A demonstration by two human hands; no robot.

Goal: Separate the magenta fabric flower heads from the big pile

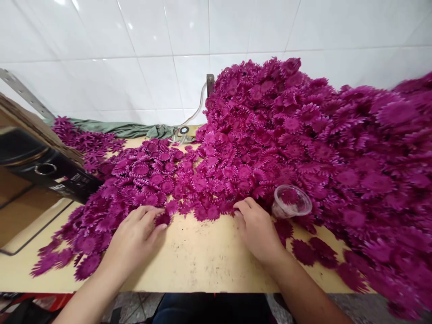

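Observation:
My left hand [140,229] is closed, with thumb and fingers around a magenta artificial flower piece [163,219] at the right edge of the left heap [138,173]. My right hand [255,227] rests at the front edge of the big pile of magenta flower pieces [270,130]. Its fingers are curled down among the petals, and whatever they pinch is hidden. Just right of that hand stands a clear plastic cup [292,201], tilted against the pile. A few loose dark magenta pieces [303,252] lie flat below it.
The pale yellow tabletop [202,256] has dark specks. At left are a black cylinder [47,166] and a cardboard box [27,202]. Star-shaped magenta pieces [91,144] lie behind, near a green cloth [124,128] and a cable [201,101]. White tiled wall [168,36] closes the back.

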